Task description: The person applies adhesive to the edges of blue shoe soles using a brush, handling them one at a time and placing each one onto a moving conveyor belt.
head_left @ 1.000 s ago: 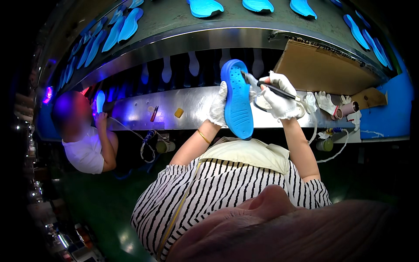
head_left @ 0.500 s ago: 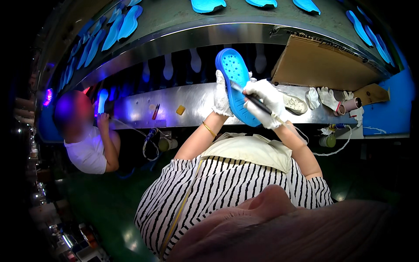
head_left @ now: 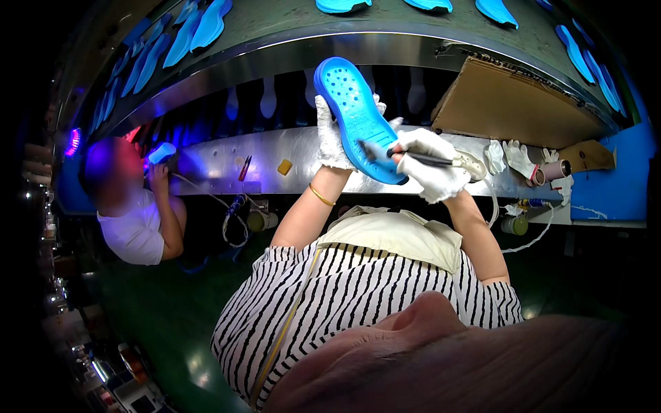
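A bright blue shoe sole [head_left: 350, 103], with a field of small pits at its far end, is tilted up above the metal ledge. My left hand [head_left: 331, 140], in a white glove, grips it by the left edge, its fingertips showing past the right edge. In my right hand [head_left: 434, 164], also gloved, is a black-handled brush [head_left: 372, 149] with a cord or tube behind the handle. Its grey bristles touch the inner face of the sole near the close end, slightly blurred.
Beyond the ledge [head_left: 275, 160] runs a belt [head_left: 275, 26] with several blue soles. A cardboard box [head_left: 509, 103], loose white gloves [head_left: 518, 157] and a pale sole [head_left: 471, 165] lie right. A yellow sponge [head_left: 284, 166] and red tool [head_left: 245, 168] lie left, near a co-worker [head_left: 134, 213].
The sole in my left hand has moved left and slightly away from me. The brush has gone from its middle toward the near end. The soles on the belt have shifted right.
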Motion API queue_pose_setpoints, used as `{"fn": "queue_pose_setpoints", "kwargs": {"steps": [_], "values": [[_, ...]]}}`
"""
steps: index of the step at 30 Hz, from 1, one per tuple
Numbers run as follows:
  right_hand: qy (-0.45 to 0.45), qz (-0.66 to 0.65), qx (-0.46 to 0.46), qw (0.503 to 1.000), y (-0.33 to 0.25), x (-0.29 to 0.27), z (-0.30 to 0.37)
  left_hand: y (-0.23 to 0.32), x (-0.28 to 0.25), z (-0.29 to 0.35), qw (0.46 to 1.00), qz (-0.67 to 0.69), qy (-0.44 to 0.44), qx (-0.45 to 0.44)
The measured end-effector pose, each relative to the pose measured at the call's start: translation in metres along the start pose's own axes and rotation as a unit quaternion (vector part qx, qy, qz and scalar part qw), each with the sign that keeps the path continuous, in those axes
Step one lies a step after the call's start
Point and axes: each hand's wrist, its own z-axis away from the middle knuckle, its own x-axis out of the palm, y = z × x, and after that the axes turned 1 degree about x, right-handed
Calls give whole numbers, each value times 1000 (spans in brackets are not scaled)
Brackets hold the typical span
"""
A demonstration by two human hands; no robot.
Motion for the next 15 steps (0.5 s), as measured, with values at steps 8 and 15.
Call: {"fn": "queue_pose_setpoints", "kwargs": {"steps": [8, 15], "values": [[89, -111, -30, 989, 21, -12, -5, -33, 34, 16, 993, -116, 6, -6], [17, -119, -45, 992, 14, 7, 6, -20, 24, -3, 992, -117, -42, 32]]}}
